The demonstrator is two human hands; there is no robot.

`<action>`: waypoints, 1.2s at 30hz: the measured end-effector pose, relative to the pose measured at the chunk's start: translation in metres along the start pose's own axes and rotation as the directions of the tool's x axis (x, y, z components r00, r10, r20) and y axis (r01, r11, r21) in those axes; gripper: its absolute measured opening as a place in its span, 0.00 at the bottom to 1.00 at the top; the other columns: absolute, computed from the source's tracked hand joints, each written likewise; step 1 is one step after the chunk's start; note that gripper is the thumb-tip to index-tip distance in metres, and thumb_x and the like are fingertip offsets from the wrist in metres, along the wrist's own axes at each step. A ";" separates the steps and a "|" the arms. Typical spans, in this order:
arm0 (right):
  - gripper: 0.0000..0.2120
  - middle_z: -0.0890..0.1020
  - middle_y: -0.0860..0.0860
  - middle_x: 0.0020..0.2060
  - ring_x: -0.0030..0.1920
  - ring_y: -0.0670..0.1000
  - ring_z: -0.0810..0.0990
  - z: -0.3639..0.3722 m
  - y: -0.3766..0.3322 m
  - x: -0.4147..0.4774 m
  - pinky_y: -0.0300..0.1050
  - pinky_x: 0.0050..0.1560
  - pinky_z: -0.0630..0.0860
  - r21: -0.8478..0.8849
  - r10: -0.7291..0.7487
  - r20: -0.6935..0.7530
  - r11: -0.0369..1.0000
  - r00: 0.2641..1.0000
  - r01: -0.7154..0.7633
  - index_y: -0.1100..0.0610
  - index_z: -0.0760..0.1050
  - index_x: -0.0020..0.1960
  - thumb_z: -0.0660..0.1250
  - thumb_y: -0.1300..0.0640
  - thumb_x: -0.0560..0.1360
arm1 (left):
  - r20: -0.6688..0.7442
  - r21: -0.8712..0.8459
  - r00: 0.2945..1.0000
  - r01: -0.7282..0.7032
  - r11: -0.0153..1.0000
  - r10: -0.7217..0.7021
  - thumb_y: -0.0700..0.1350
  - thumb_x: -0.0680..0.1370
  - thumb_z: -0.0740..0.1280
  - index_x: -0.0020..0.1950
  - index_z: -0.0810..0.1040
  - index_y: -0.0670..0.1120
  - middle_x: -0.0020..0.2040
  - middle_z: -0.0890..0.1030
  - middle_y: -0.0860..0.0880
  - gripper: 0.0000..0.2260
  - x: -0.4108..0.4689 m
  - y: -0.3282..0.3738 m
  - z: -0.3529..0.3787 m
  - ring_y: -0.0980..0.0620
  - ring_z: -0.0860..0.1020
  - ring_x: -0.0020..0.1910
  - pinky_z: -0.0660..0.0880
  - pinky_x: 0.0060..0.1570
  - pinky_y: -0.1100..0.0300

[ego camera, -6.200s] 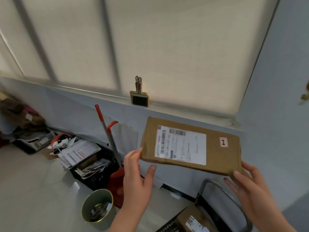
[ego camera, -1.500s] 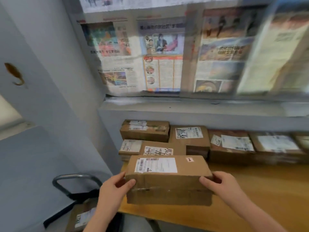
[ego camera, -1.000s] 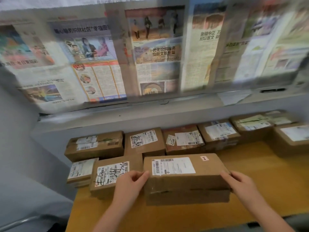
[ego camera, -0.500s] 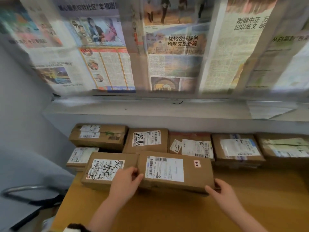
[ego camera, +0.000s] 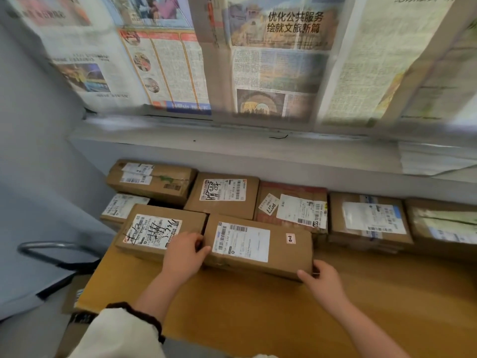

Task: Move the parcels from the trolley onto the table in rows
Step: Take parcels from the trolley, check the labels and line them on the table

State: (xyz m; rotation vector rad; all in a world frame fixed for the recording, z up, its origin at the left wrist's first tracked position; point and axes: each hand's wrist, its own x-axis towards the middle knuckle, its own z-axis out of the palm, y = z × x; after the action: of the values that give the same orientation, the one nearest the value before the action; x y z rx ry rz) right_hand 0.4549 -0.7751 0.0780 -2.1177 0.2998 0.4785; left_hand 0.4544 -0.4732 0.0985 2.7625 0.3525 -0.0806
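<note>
Blur smears the newspapers (ego camera: 271, 60) taped over the window at 12 o'clock, so only the large headline characters read, and the sill (ego camera: 232, 148) below them is soft too. At 3 o'clock the last parcel (ego camera: 444, 223) in the back row is cut off by the frame edge. At 9 o'clock only the curved trolley handle (ego camera: 51, 250) shows, and the box (ego camera: 74, 293) under it is mostly hidden by the tabletop's corner, its label unreadable. The small parcel (ego camera: 121, 206) at 10 o'clock is half covered by its neighbours. The tabletop (ego camera: 284, 319) is yellow-brown wood, pushed against a pale grey wall below the sill. Along the wall runs the back row: a taped parcel (ego camera: 152, 180), a scrawled-label parcel (ego camera: 224, 196), a reddish parcel (ego camera: 291, 208), and a blue-label parcel (ego camera: 369, 220). In front, a marker-scrawled parcel (ego camera: 160, 231) sits at the left end, and the long parcel (ego camera: 258, 245) lies just beside it, close up or touching, resting on the tabletop as the second in the front row, white label and small pink sticker facing up. The left hand (ego camera: 183, 257) grasps its left end, fingers tucked into the seam between the two parcels; the right hand (ego camera: 321, 279) holds its near right corner, thumb on the front face. A cream sleeve (ego camera: 121, 334) with a dark cuff covers the left forearm at 7 o'clock.
</note>
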 end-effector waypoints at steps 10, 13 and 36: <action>0.20 0.79 0.55 0.55 0.46 0.46 0.71 0.007 0.008 0.005 0.39 0.47 0.70 -0.061 -0.035 -0.039 0.998 0.999 0.032 0.62 0.71 0.64 0.68 0.58 0.74 | -0.018 0.022 0.999 -0.029 0.999 0.029 0.50 0.72 0.72 0.59 0.75 0.50 0.53 0.76 0.53 0.17 -0.004 0.008 0.007 0.53 0.72 0.51 0.72 0.52 0.59; 0.19 0.79 0.55 0.55 0.46 0.46 0.72 0.009 0.012 0.005 0.39 0.47 0.71 -0.052 -0.041 -0.039 0.998 0.998 0.039 0.61 0.71 0.64 0.68 0.58 0.74 | -0.006 0.014 0.999 -0.036 0.999 0.036 0.50 0.72 0.72 0.59 0.74 0.50 0.50 0.74 0.54 0.18 -0.004 0.006 0.006 0.55 0.70 0.49 0.71 0.51 0.61; 0.37 0.51 0.51 0.75 0.75 0.55 0.50 0.134 -0.193 -0.044 0.52 0.72 0.48 -0.655 -0.685 0.323 0.336 0.653 0.676 0.49 0.52 0.75 0.66 0.43 0.72 | -0.313 0.086 0.931 0.224 0.971 -0.188 0.60 0.75 0.61 0.72 0.64 0.53 0.67 0.71 0.51 0.27 -0.092 -0.125 -0.128 0.49 0.68 0.67 0.68 0.63 0.45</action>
State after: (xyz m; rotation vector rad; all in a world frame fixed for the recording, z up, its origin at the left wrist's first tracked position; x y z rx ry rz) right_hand 0.4602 -0.5558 0.1721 -2.7482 -0.9784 0.0353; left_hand 0.3352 -0.3362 0.1855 2.8472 0.7418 0.2827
